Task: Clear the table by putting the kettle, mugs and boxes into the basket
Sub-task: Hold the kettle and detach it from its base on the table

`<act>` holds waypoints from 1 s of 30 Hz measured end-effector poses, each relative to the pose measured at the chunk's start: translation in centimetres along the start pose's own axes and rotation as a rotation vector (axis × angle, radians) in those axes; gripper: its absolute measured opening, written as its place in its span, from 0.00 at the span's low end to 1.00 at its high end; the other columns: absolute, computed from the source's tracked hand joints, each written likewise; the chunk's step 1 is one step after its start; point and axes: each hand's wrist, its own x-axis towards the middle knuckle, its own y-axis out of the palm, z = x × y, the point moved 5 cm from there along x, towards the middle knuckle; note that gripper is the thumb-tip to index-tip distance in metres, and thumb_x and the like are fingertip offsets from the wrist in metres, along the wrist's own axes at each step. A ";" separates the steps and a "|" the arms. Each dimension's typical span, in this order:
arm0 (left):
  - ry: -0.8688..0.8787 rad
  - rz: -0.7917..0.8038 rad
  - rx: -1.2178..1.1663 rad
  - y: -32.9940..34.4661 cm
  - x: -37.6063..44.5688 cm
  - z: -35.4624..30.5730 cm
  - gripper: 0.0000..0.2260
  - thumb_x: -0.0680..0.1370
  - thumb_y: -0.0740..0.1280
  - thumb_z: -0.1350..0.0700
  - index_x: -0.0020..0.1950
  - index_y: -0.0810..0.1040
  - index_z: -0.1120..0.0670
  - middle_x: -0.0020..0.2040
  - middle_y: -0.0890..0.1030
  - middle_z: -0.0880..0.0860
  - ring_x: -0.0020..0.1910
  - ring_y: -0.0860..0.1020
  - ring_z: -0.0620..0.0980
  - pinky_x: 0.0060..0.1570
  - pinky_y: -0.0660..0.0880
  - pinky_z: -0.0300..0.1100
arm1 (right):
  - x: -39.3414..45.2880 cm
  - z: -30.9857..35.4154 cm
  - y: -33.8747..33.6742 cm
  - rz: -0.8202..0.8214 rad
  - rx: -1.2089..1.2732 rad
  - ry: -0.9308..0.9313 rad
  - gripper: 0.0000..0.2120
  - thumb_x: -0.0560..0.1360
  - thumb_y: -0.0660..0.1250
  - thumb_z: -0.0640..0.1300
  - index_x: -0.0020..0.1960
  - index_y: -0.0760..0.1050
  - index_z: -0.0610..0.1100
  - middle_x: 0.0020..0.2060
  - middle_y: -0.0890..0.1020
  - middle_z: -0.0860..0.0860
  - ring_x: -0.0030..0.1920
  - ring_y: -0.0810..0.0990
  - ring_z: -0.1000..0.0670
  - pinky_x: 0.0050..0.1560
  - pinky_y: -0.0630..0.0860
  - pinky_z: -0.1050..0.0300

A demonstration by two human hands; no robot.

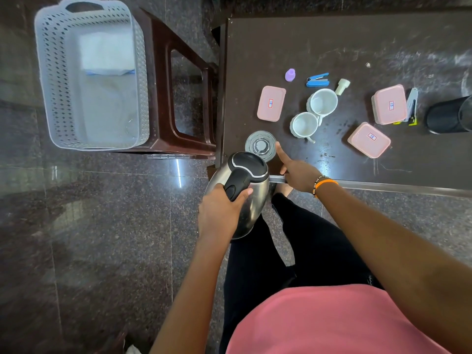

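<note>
Your left hand (219, 210) has its grip closed round the kettle (242, 192) handle, holding it clear of the counter (357, 47) edge for the basket (89, 72) on the stool. Your right hand (296, 169), grip loose and empty, braces on that edge; mugs (322, 102) and boxes (270, 103) wait.

black bin (447, 115) cut off at right edge, box labels (270, 103) unreadable

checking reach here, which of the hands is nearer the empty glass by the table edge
Right. The right hand rests on the table edge just beside the glass, its thumb almost at the rim. The left hand is lower, off the table, gripping the kettle handle.
</note>
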 end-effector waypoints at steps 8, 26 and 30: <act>-0.032 0.001 0.021 -0.2 -0.2 -0.4 0.25 0.70 0.65 0.34 0.51 0.75 0.56 0.47 0.81 0.56 0.48 0.79 0.59 0.50 0.77 0.53 | -0.1 0.2 -0.1 0.005 -0.016 -0.003 0.43 0.73 0.56 0.32 0.74 0.32 0.54 0.57 0.80 0.42 0.54 0.78 0.39 0.58 0.76 0.43; -0.018 0.017 0.082 -0.7 0.0 -1.2 0.25 0.71 0.66 0.36 0.54 0.75 0.57 0.49 0.81 0.57 0.50 0.79 0.60 0.52 0.77 0.55 | -0.1 0.3 -0.4 0.014 -0.027 -0.012 0.43 0.72 0.55 0.30 0.75 0.33 0.53 0.57 0.80 0.42 0.55 0.78 0.39 0.59 0.76 0.43; -0.015 0.024 0.075 -0.8 -0.1 -1.3 0.25 0.71 0.66 0.36 0.54 0.75 0.57 0.50 0.81 0.57 0.50 0.79 0.60 0.52 0.77 0.54 | -0.2 0.3 -0.5 0.015 -0.023 -0.009 0.43 0.72 0.55 0.31 0.75 0.33 0.54 0.57 0.80 0.43 0.55 0.78 0.39 0.59 0.76 0.43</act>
